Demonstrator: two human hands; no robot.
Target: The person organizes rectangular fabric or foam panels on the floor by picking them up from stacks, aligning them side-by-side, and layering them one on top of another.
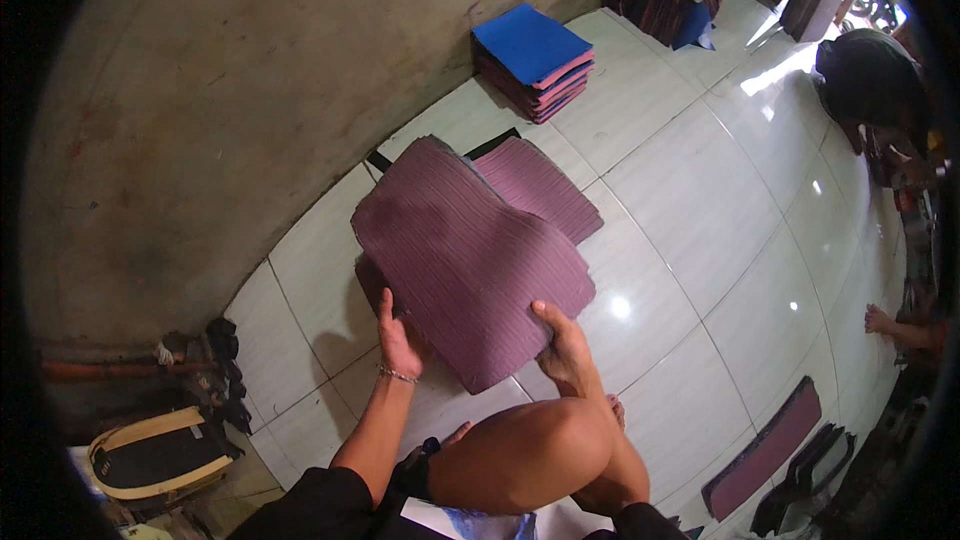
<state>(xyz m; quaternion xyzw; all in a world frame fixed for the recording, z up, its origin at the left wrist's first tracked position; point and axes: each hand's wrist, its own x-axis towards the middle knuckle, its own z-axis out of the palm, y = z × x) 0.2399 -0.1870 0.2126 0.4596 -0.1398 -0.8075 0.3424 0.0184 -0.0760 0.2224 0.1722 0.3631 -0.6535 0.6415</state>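
Observation:
A ribbed maroon sheet (465, 260), bent in a wave, is held between my two hands over the tiled floor. My left hand (400, 345) is at its near left edge, one digit pointing up along the side and the other fingers hidden under it. At the right corner, my right hand (562, 345) pinches the sheet with the thumb on top and its fingers out of sight below. Behind the held sheet lies another ribbed maroon sheet (545, 190), partly covered, with black strips showing by its far edge.
A stack of blue and pink sheets (533, 45) stands by the wall, with a darker stack (655, 2) farther back. At lower right lie a maroon strip (765, 450) and black pieces (805, 475). A black, yellow-edged object (160, 455) is at lower left. Another person's foot (880, 320) shows at right.

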